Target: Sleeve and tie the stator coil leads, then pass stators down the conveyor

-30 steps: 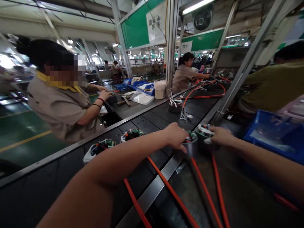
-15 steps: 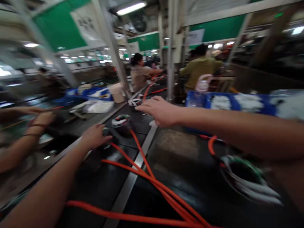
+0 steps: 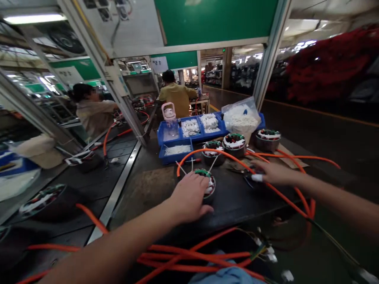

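My left hand [image 3: 189, 195] lies over the near side of a round motor stator [image 3: 211, 185], its fingers curled on the rim and the thumb spread outside. Narrow white cable ties [image 3: 214, 163] stick up from this stator, and an orange sleeved cable [image 3: 207, 150] arches behind it. To the right, my right hand [image 3: 271, 172] is curled low over the bench by a dark tool [image 3: 248, 180] and a small white piece [image 3: 257, 177] at the fingertips. What it grips is partly hidden. More stators [image 3: 233, 142] with white lacing and green wires stand behind.
Blue bins [image 3: 174, 156] of white parts, a pink-handled bottle [image 3: 169, 118] and a plastic bag [image 3: 241, 118] line the back. On the left, stators [image 3: 47, 201] sit on the dark conveyor [image 3: 124, 173]. Orange cables [image 3: 189, 256] cross in front of my lap. Two people work further off.
The view has swung right from the conveyor to the side bench. My left hand has gone from a conveyor stator to the bench stator; my right hand has come down by the tool.
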`<state>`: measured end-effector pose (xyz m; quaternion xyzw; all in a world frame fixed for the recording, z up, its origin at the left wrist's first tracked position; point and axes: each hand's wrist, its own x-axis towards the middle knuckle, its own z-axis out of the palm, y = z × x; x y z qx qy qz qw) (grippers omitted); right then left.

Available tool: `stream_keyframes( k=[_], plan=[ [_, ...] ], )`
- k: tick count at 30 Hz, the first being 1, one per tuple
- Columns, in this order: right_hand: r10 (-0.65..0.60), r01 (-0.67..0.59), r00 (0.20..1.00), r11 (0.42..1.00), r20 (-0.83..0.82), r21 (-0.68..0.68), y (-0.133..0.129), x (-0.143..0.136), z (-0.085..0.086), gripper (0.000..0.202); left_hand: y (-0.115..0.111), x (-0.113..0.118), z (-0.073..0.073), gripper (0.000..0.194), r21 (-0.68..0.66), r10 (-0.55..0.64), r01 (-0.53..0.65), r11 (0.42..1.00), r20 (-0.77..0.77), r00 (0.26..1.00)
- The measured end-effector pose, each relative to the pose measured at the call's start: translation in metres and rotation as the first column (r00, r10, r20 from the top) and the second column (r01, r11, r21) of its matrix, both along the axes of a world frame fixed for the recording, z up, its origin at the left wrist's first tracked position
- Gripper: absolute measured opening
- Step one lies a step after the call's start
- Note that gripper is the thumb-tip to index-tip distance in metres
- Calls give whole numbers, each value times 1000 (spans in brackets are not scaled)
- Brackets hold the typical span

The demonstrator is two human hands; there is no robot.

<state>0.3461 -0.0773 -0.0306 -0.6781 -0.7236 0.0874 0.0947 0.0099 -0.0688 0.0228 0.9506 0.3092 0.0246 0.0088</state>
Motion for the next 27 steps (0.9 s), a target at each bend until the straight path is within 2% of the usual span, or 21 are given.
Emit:
stream_keyframes(
  k=[3,5,7,9,11,13,15,17,19,20,21,23,24,25,27],
  plan=[
    [-24,23,999,999,-43,-24,-23,-9,-31,45,11,23,-29,60,-51,151,-156,986,-80,985],
    [-2,2,997,1000,-77,-5,-34,-26,-36,44,19,19,-38,52,-85,181,-194,977,-137,974],
    [104,-104,987,995,-121,2,-43,-49,-33,47,27,4,-38,49,-82,164,-182,980,-186,969],
    [214,-216,970,976,-116,-8,-48,-76,-29,52,39,-20,-34,48,-51,171,-188,981,-241,955],
    [272,-274,961,960,-42,-55,-46,-98,-27,58,55,-52,-29,43,0,211,-220,976,-270,939],
    [319,-316,948,944,16,-97,-36,-105,-27,53,74,-85,-21,43,26,257,-260,965,-275,927],
    [355,-353,935,933,9,-74,-18,-93,-25,40,90,-107,-7,59,47,295,-294,955,-278,914],
    [305,-303,952,949,-2,89,7,-63,-16,31,100,-104,13,69,33,308,-311,950,-269,913],
    [158,-163,986,926,44,341,39,-26,-4,37,105,-70,29,59,-30,296,-309,951,-215,931],
    [101,-136,989,902,107,409,56,-10,2,43,107,-42,33,52,-55,285,-295,954,-146,947],
    [85,-157,979,897,188,412,73,4,7,47,110,-10,33,52,-56,225,-229,972,-79,971],
    [117,-223,945,914,305,339,106,19,13,43,121,56,22,61,29,103,-102,994,-17,995],
    [151,-255,930,921,335,294,119,21,14,37,128,87,12,66,44,126,-125,991,-22,992],
    [177,-277,921,924,346,265,130,20,14,31,137,112,0,67,10,194,-194,981,-46,980],
    [202,-296,914,926,351,236,143,15,9,24,153,147,-24,61,-27,259,-261,965,-60,964]
  ],
)
